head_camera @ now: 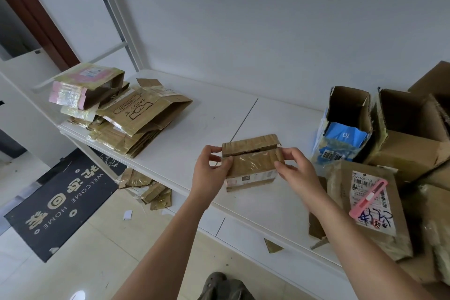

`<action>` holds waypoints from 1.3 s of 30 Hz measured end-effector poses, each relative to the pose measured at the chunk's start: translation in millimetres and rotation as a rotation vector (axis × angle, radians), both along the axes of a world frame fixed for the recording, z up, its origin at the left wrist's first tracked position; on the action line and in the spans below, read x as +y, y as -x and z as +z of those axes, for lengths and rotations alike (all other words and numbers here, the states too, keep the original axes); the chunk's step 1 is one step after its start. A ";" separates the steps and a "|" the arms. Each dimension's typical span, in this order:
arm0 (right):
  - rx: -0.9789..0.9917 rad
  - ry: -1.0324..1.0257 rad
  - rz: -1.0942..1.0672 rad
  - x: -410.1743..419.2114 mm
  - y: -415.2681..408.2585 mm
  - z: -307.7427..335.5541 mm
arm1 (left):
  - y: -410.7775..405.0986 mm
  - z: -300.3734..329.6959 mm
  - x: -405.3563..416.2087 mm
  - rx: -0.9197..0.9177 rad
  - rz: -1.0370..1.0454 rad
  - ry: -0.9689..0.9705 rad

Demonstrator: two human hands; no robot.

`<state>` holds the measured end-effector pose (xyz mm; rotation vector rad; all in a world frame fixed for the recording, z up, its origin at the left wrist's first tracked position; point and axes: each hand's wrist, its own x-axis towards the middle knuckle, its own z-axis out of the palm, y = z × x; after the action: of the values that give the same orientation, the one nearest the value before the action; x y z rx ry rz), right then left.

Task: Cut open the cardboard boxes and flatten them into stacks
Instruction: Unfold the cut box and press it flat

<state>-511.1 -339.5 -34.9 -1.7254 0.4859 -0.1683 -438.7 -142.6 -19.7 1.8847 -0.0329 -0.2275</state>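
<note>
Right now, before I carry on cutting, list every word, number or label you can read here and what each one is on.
"WELCOME HOME": dark doormat, beside large characters I cannot read.
"10": blue wrap on the open upright box.
"02-602-12", cut off at its start: shipping label under the pink cutter; its other print is too small.
Handwritten characters on the flattened box: unclear.
Label on the small box held by both hands: blurred.
</note>
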 end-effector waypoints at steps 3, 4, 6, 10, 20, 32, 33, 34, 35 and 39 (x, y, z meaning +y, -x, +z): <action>0.022 -0.022 -0.013 0.5 0.0 -0.2 | 0.1 -3.8 -0.8 -0.073 -0.017 -0.160; 0.028 -0.021 -0.017 1.3 0.5 0.1 | 1.1 -4.8 -0.9 -0.077 -0.036 -0.223; 0.025 -0.003 -0.030 2.8 1.4 1.0 | 2.6 -5.4 -2.3 -0.086 -0.077 -0.309; 0.015 0.012 -0.021 3.8 4.5 0.8 | -0.2 -7.7 -6.0 -0.018 -0.038 -0.202; 0.116 -0.066 0.181 -1.7 12.0 -2.9 | -0.7 -4.9 -6.5 0.238 0.197 0.100; 0.086 0.495 -0.036 12.8 10.4 -38.4 | 6.1 -15.8 -24.7 0.098 0.041 -0.256; 0.094 0.533 -0.057 15.2 8.9 -39.1 | 8.0 -15.5 -23.3 0.073 0.030 -0.265; 0.095 0.550 -0.071 16.6 7.7 -40.3 | 10.0 -16.1 -21.7 0.038 0.004 -0.284; 0.090 0.552 -0.076 17.7 7.6 -40.9 | 12.1 -17.1 -20.8 -0.001 -0.028 -0.303; 0.070 0.505 -0.045 16.8 7.8 -41.9 | 17.6 -20.2 -20.3 -0.053 -0.064 -0.377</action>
<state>-518.9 -322.7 -76.7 -2.2203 0.5665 -0.2812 -456.3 -162.9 -39.9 2.2672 -0.0925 -0.2396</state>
